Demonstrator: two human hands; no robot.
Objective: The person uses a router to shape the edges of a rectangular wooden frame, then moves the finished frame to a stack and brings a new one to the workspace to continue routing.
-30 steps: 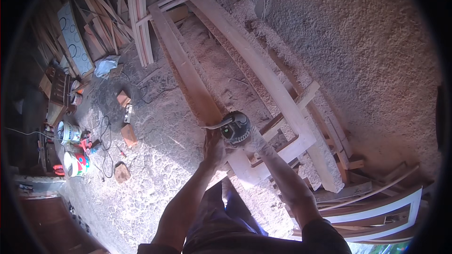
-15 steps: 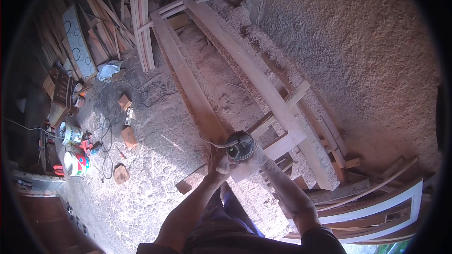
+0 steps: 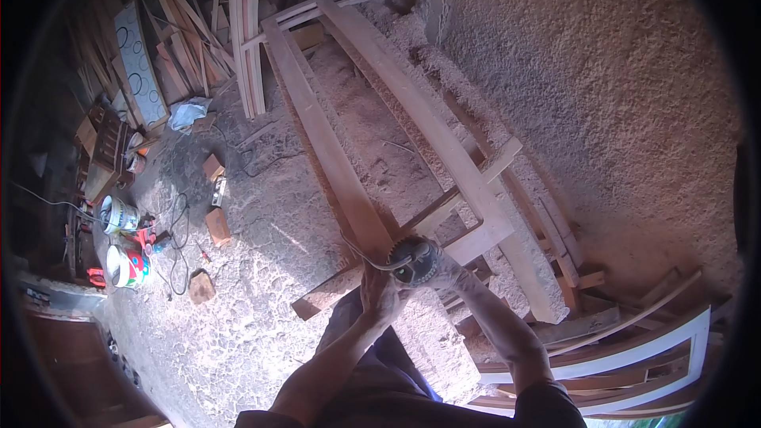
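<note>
Both my hands are on a round black power tool (image 3: 414,257) with a cord, at the near end of a long wooden board (image 3: 330,135). My left hand (image 3: 382,299) is closed on the tool's left side; my right hand (image 3: 450,276) grips its right side, fingers partly hidden. The board belongs to a pale wooden frame with a second long rail (image 3: 408,95) to the right and crosspieces at both ends. Shavings cling along the rails' edges. The tool hides the part of the wood under it.
Leaning planks (image 3: 182,32) crowd the back left. Paint buckets (image 3: 119,215), loose blocks (image 3: 218,226) and looping cords (image 3: 178,246) lie on the dusty floor at left. A rough wall (image 3: 602,95) rises at right, with white-edged frames and timber (image 3: 666,349) stacked at lower right.
The tool and both my hands have moved down toward my body and slightly right along the board, uncovering more of its surface. My legs show further left in the picture.
</note>
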